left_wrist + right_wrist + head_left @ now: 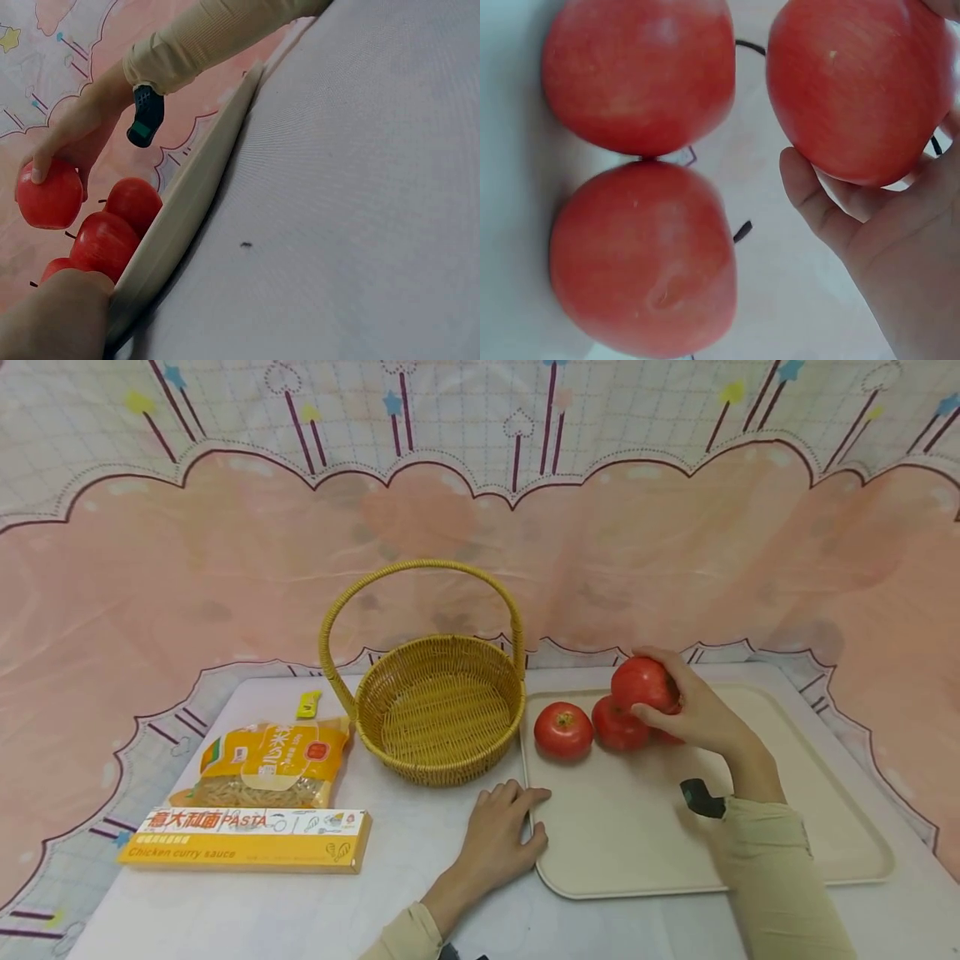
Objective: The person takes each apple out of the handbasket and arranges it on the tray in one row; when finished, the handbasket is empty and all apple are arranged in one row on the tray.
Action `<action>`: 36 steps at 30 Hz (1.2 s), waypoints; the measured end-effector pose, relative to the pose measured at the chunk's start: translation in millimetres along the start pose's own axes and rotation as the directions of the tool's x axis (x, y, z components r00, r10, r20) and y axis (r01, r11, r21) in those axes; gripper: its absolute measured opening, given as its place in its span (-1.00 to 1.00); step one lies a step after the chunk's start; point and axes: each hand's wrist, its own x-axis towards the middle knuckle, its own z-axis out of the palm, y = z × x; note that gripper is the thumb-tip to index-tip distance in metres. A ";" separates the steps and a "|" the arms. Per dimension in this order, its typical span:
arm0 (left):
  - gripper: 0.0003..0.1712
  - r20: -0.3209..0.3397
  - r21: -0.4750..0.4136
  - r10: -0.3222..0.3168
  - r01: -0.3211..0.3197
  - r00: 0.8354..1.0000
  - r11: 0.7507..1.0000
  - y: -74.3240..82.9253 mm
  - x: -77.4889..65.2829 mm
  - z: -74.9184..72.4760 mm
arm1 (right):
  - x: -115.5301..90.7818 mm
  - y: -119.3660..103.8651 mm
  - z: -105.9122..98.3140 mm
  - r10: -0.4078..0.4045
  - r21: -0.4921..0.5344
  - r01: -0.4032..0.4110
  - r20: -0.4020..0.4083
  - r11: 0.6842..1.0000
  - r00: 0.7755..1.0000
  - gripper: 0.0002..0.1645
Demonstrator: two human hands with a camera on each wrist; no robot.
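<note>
My right hand (701,714) holds a red apple (643,683) above the back of the beige tray (630,835). In the right wrist view, fingers and thumb curl round this apple (859,86), clear of two others. Three more apples sit in a row on the tray: one at the left (563,732), a middle one (619,725), and one mostly hidden behind the right hand. The left wrist view shows their dark stems. My left hand (501,837) rests with loosely spread fingers at the tray's left edge, holding nothing.
A yellow wicker basket (442,768) with a tall handle stands left of the tray. Further left lie a yellow pasta bag (273,760), a pasta box (247,842) and a small yellow packet (308,704). A patterned cloth (450,543) hangs behind the table.
</note>
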 end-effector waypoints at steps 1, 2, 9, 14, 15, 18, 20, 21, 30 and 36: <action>-0.56 0.000 0.000 -0.001 0.001 1.000 1.000 0.0 0.0 0.2 | -0.4 0.8 -0.8 0.001 0.000 -0.001 -0.006 1.000 1.000 -0.11; -0.57 -0.002 -0.001 -0.002 0.002 1.000 1.000 0.0 0.0 0.2 | -0.3 1.9 -1.4 -0.004 -0.003 0.004 -0.012 1.000 1.000 -0.12; -0.57 -0.018 0.001 0.004 -0.004 1.000 1.000 0.5 0.4 0.6 | -4.8 8.1 -9.2 0.059 -0.013 -0.059 -0.025 0.998 0.998 -0.15; -0.57 -0.025 0.004 0.005 -0.005 1.000 1.000 0.8 0.5 0.2 | -9.0 13.7 -16.9 0.119 -0.025 -0.120 -0.043 0.992 0.992 -0.17; -0.57 -0.027 0.005 0.007 -0.006 1.000 1.000 0.9 0.5 0.2 | -9.5 15.1 -18.3 0.120 -0.024 -0.121 -0.049 0.992 0.992 -0.17; -0.57 -0.031 0.007 0.011 -0.011 0.999 1.000 0.9 0.5 0.0 | -11.2 18.5 -21.6 0.125 -0.022 -0.126 -0.060 0.992 0.990 -0.15; -0.57 -0.034 0.008 0.013 -0.013 0.999 1.000 0.9 0.5 0.1 | -12.1 21.7 -23.2 0.125 -0.028 -0.128 -0.072 0.991 0.989 -0.14; -0.57 -0.035 0.008 0.014 -0.013 0.999 1.000 0.8 0.5 0.0 | -12.7 23.3 -23.8 0.120 -0.033 -0.123 -0.079 0.992 0.990 -0.13; -0.57 -0.024 0.008 0.005 -0.005 1.000 1.000 0.8 0.6 -0.4 | -19.0 36.6 -33.7 0.184 -0.034 -0.188 -0.110 0.981 0.977 -0.05; -0.57 -0.024 -0.003 0.007 -0.007 1.000 1.000 1.2 0.9 -0.6 | -23.8 46.5 -40.6 0.237 -0.018 -0.241 -0.120 0.970 0.964 -0.06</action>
